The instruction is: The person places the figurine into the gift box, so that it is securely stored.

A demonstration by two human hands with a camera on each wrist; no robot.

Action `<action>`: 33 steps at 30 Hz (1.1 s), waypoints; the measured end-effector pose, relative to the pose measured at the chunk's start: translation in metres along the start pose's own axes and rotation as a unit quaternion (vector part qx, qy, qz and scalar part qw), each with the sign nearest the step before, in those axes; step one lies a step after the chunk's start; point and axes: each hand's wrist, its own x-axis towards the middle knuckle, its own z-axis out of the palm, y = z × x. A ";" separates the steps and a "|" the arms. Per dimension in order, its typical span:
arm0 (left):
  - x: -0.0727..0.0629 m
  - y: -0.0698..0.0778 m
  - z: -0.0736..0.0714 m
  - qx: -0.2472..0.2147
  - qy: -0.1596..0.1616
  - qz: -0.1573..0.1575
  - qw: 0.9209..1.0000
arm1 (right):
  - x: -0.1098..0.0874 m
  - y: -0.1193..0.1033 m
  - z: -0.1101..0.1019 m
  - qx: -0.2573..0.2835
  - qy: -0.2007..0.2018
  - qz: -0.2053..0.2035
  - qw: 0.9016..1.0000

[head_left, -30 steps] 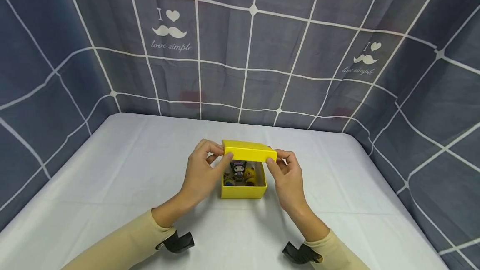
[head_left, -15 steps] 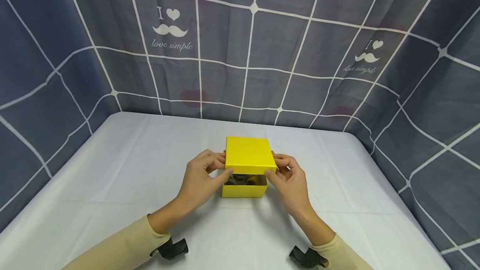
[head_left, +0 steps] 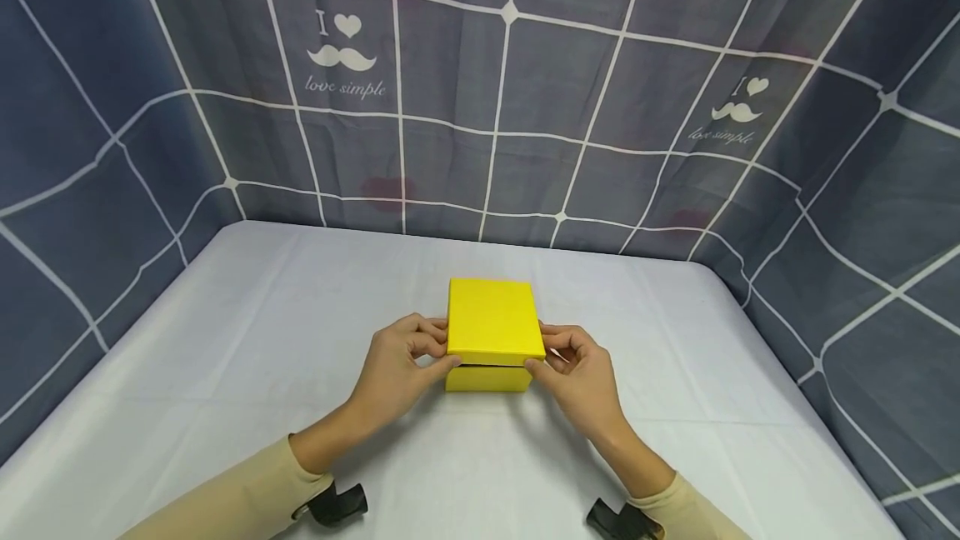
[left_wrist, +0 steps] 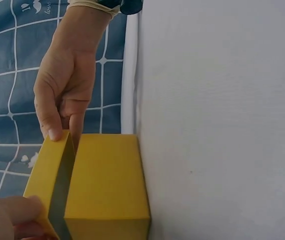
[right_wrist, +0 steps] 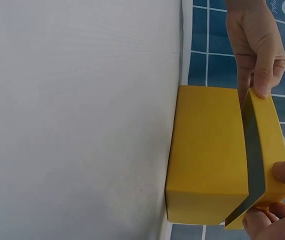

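Observation:
A yellow cardboard box base [head_left: 487, 379] stands on the white-covered table. Just above it sits the yellow box lid [head_left: 495, 319], tilted, with a narrow dark gap along the near edge. My left hand [head_left: 397, 365] pinches the lid's left side, thumb at the near corner. On the opposite side, my right hand [head_left: 581, 373] pinches the lid likewise. Both wrist views show the gap between lid [left_wrist: 50, 167] and base [right_wrist: 207, 145] as a wedge, wider toward the front. The inside of the box is hidden.
A white cloth [head_left: 262, 357] covers the table. Behind and on both sides hangs a grey-blue curtain [head_left: 450, 65] with white grid lines. Black camera mounts [head_left: 337, 505] sit at both sleeve cuffs.
Both hands have brought the lid down and toward me over the base, flattening its tilt. The small figures that showed inside the box are now covered.

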 end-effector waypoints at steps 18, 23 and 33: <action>-0.002 -0.006 0.005 0.060 -0.006 0.001 0.998 | 0.005 0.006 -0.004 -0.099 -0.012 0.050 0.994; -0.002 -0.008 0.005 0.048 -0.006 -0.008 0.999 | 0.005 0.007 -0.004 -0.109 -0.015 0.071 0.991; -0.011 -0.014 0.007 -0.032 0.006 -0.107 0.994 | 0.005 0.007 -0.004 -0.103 -0.015 0.086 0.991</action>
